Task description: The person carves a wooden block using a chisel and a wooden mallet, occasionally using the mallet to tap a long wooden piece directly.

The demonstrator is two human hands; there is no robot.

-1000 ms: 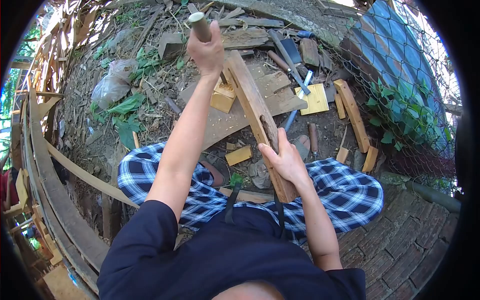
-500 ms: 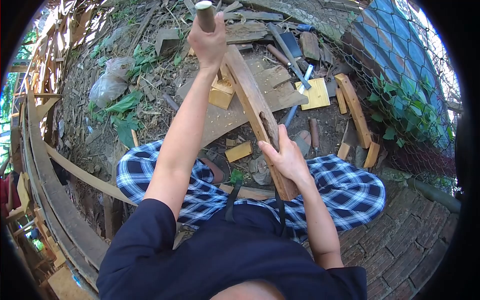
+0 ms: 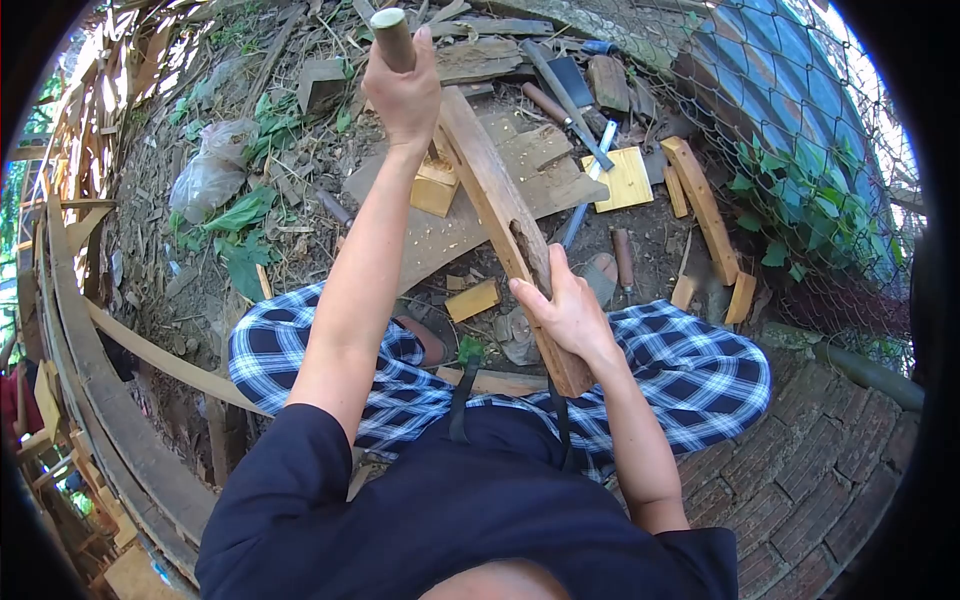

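Observation:
My left hand (image 3: 404, 108) is wrapped round the thick, round-ended handle of a chisel (image 3: 392, 38). Its shaft shows below my fist, standing over a small yellowish wood block (image 3: 432, 190) with chips on top; the cutting tip is hidden. My right hand (image 3: 572, 318) grips the near part of a long, heavy wooden bar (image 3: 487, 185), which has a worn hollow along one side. The bar slants away from my lap, its far end close beside my left hand. Under the block lies a flat, dusty board (image 3: 440, 245).
A hammer-like tool (image 3: 562, 92), a yellow square board (image 3: 622, 182) and a wooden-handled tool (image 3: 622, 258) lie ahead on the right. Curved wood pieces (image 3: 705, 210) rest near a chain-link fence (image 3: 790, 110). A plastic bag (image 3: 210, 175) lies to the left among scraps and leaves.
The whole view has shifted slightly, scene items appearing a little further left. My left hand sits slightly lower in the picture; both hands keep their holds.

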